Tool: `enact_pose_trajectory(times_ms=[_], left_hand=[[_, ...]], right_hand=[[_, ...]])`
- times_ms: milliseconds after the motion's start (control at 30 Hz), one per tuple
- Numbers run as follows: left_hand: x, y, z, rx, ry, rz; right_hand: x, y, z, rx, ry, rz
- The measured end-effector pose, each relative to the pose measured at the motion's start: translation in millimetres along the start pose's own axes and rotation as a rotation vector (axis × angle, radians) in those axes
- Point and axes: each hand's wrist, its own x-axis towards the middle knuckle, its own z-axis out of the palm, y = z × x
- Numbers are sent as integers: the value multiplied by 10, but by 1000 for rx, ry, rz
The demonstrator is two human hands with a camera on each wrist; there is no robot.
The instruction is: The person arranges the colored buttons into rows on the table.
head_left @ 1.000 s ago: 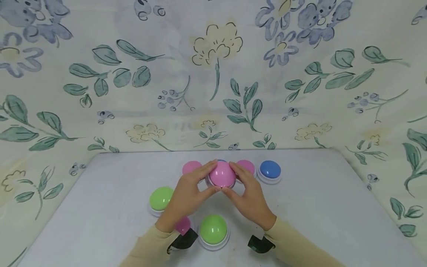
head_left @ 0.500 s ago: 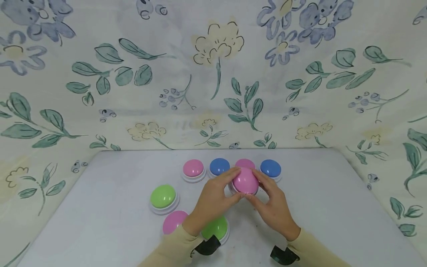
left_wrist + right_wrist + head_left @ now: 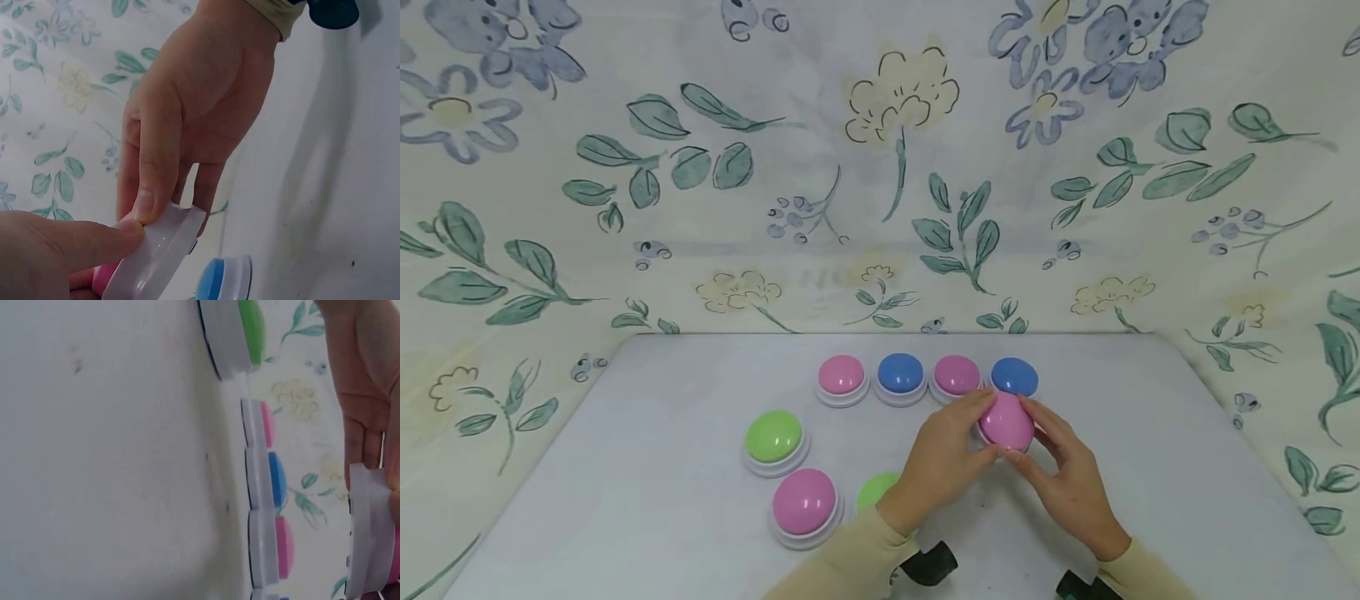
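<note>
L hand (image 3: 943, 458) + R hand (image 3: 1072, 479) grip raised pink btn (image 3: 1007, 422), thumbs (image 3: 158, 162) adj.

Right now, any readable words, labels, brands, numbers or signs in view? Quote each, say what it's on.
None readable in any view.
Held pink button: no lettering visible.
Other buttons: none visible.
Floral cloth: printed plants only, no characters.
Black wrist devices: any markings too small or dark to read.
</note>
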Motion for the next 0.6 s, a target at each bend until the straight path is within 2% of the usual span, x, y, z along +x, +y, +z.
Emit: enact_pose_trajectory(times_ms=[233, 433, 600], left_hand=[[43, 106, 167, -19, 6, -25], [80, 109, 323, -45, 14, -39], [136, 118, 409, -32, 23, -40]], right_hand=[[-33, 84, -131, 13, 8, -21], [-43, 167, -220, 6, -7, -11], [-29, 261, -277, 30, -20, 1]])
